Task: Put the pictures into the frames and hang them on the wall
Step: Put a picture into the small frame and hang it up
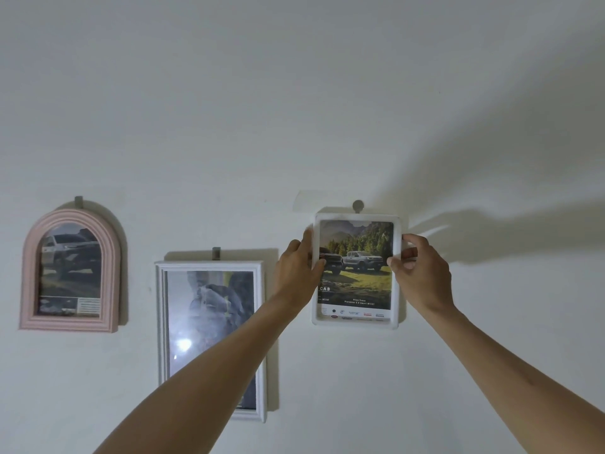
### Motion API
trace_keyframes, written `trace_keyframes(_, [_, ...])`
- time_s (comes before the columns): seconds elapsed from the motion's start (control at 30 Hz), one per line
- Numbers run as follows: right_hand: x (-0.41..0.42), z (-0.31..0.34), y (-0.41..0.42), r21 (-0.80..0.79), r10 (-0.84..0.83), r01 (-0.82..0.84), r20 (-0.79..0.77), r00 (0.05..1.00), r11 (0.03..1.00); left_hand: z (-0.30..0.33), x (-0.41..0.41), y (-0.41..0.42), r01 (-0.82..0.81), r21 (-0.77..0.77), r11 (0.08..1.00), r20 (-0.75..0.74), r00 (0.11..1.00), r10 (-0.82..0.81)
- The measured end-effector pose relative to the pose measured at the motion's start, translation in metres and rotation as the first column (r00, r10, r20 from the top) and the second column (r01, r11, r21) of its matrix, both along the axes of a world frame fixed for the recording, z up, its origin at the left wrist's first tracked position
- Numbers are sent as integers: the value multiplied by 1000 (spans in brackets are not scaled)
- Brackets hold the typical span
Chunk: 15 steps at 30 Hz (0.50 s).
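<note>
Up on the pale wall (pixel 294 93), seen from the head camera, both bare arms reach forward to a small white rounded-corner frame (pixel 356 323) that sits flat against the wall at right of centre. That frame holds a brochure picture (pixel 358 280) of two pickup trucks on grass before trees and mountains, with the letters "CAB" at its left edge and small logos along the bottom. The left hand (pixel 296 273) grips the frame's left edge, thumb tip over the front near the dark truck and fingers hidden behind. The right hand (pixel 422 273) pinches the right edge, thumb on the front and fingers curled round the side. A round grey wall hook (pixel 358 205) shows just above the frame's top edge, on a clear adhesive strip; whether the frame already hangs on it cannot be told. To the left, a tall white rectangular frame (pixel 209 265) hangs from a grey hook (pixel 216 252), its glass glaring over a blurred picture, its lower right part crossed by the left forearm. Further left, a pink arched frame (pixel 70 322) holding a truck picture hangs from another grey hook (pixel 78 201).
</note>
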State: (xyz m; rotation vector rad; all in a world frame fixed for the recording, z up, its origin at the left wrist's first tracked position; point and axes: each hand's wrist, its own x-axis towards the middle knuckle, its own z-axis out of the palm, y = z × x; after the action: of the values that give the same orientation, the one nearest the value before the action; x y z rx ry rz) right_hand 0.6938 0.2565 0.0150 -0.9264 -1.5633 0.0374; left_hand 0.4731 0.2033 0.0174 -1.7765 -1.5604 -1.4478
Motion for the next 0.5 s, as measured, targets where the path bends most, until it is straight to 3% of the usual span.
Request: trace_keyframes(0.5, [10,-6,-2,-24,5,-6,-12,1000,1000,-3,2,-7,10,-27,1000,39,999,-9])
